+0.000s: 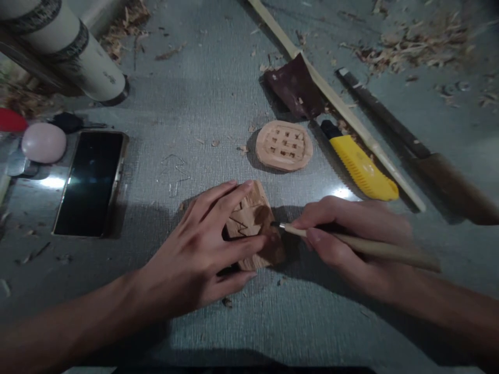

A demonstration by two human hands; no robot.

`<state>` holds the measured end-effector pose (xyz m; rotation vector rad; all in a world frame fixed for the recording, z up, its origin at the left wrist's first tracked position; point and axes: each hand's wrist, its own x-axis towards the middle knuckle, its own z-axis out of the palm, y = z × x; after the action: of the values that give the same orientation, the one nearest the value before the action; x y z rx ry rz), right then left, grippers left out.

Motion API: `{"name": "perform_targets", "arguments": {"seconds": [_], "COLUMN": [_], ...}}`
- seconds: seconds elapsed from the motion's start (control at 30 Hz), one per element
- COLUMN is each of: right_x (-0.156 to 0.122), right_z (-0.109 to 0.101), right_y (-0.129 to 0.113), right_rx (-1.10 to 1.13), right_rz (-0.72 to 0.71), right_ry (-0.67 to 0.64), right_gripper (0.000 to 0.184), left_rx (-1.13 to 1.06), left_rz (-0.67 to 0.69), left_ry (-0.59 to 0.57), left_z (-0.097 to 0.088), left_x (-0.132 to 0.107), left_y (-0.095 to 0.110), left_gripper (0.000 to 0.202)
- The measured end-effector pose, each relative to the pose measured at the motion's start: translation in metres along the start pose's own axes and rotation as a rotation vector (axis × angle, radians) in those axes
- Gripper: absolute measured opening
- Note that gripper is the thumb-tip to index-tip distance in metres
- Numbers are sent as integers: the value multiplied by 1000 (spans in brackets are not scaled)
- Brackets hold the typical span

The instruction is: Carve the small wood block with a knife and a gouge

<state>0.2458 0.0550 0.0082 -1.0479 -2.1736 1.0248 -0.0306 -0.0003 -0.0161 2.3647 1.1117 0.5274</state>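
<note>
A small carved wooden block (253, 215) lies on the grey mat, partly stained dark brown on its right side. My left hand (202, 249) lies over it with fingers spread, pressing it down. My right hand (346, 234) is closed round a thin wooden-handled brush (374, 248) held like a pen. Its dark tip touches the block's right edge.
A round carved wooden piece (284, 145) lies just beyond the block. Behind it are dark sandpaper (296, 85), a yellow utility knife (360, 163), a long thin stick (335, 101) and a wooden-handled tool (421, 150). A phone (90, 182) lies left; wood shavings (413, 44) lie far right.
</note>
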Motion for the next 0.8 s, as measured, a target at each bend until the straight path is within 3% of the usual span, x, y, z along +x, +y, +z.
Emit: {"name": "perform_targets", "arguments": {"seconds": [0.17,0.5,0.8], "right_x": [-1,1,0], "right_z": [0,-3,3], "right_y": [0,-4,2], "right_rx": [-38,-68,-6], "right_rz": [-44,-42,-38], "right_ry": [-33,-55,-9], "right_gripper": [15,16,14], "left_rx": [19,25,12], "left_rz": [2,-13,11], "left_ry": [27,-29,5], "left_z": [2,-1,-2], "left_x": [0,1,-1], "left_y": [-1,2,0], "left_gripper": [37,45,47]}}
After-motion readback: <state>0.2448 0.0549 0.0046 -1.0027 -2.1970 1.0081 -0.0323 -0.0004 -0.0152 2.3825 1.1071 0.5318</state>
